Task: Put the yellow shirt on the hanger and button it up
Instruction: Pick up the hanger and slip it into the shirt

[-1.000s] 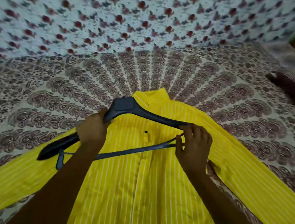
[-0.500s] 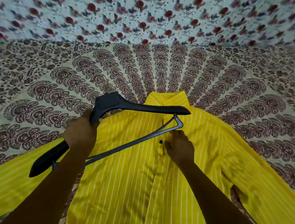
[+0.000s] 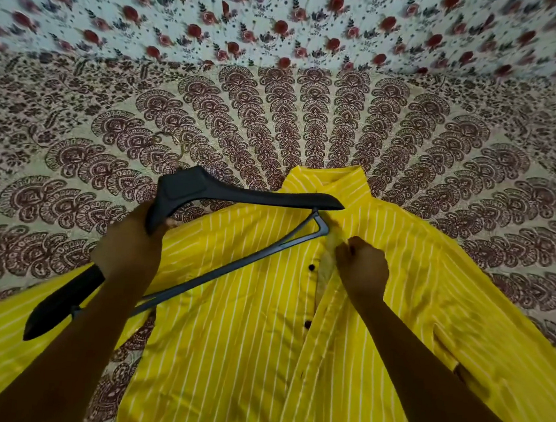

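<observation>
Two hands busy: left hand (image 3: 127, 252) closed on hanger (image 3: 238, 196), held above shirt (image 3: 226, 340), long axis crosswise; right hand (image 3: 361, 270) nearer, pinching placket open near collar, mid-bed.

Bed (image 3: 74, 161) covered in a brown paisley-print sheet; yellow striped shirt (image 3: 225, 356) spread flat on it, collar toward the far edge, sleeves out sideways.

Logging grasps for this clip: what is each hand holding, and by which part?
Left hand grips the hanger near its centre. Right hand pinches the shirt by its front placket edge below the collar.
</observation>
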